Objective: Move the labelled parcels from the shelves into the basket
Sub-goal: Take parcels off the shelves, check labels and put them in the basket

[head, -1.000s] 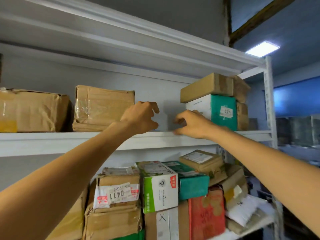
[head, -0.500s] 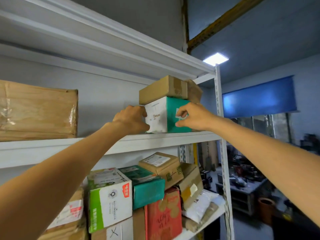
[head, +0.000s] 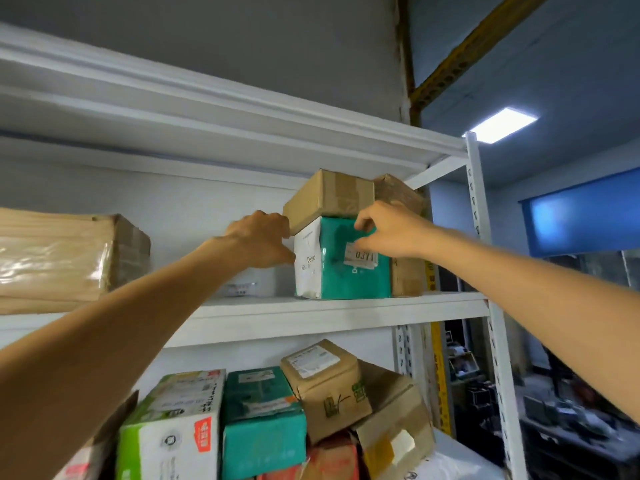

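A teal and white parcel (head: 337, 268) with a white label reading 0371 stands on the upper shelf (head: 311, 315). A brown cardboard box (head: 329, 197) lies on top of it. My left hand (head: 263, 242) grips the parcel's white left side, fingers curled at the upper corner under the brown box. My right hand (head: 388, 230) holds the teal front near its top right, thumb by the label. No basket is in view.
A large taped brown box (head: 65, 258) sits at the shelf's left. More brown boxes (head: 401, 237) stand behind the teal parcel. The lower shelf holds several parcels, among them a green and white box (head: 173, 427). A white shelf post (head: 485, 271) rises on the right.
The view has swung back left and closer. My right hand moved up to the parcel's top right corner, uncovering the 0371 label; my left hand rose to the upper left corner.
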